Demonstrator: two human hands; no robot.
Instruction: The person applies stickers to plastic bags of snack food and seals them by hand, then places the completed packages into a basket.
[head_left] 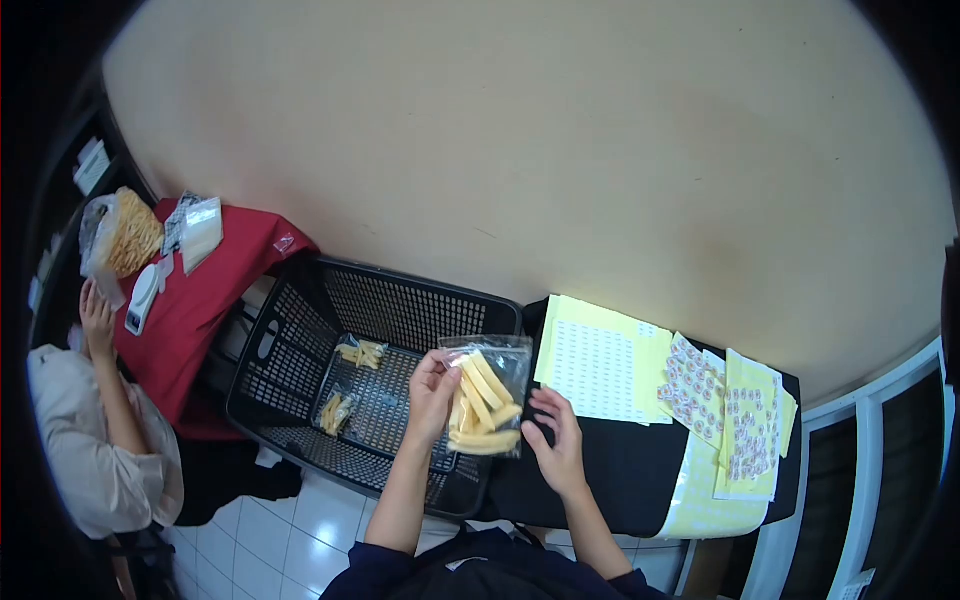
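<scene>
My left hand (pixel 432 398) grips a clear zip bag (pixel 485 395) by its left side, thumb on the front. Inside the bag lie several pale yellow sticks that look like snack sticks. The bag is held up over the right end of a black plastic basket (pixel 420 288). Just to the right of the bag is my right hand (pixel 556 440), fingers apart and slightly bent, holding nothing that I can see. Lower down in the basket lie two small bags of similar sticks, one bag (pixel 362 352) towards the back and another bag (pixel 335 413) nearer the front.
On the black-covered table (pixel 610 470) at right lie label sheets (pixel 595 370) and sheets of round stickers (pixel 750 430). At left, another person (pixel 105 440) reaches over a red-covered table (pixel 205 310) with a big snack bag (pixel 130 232) and a white scale (pixel 143 298).
</scene>
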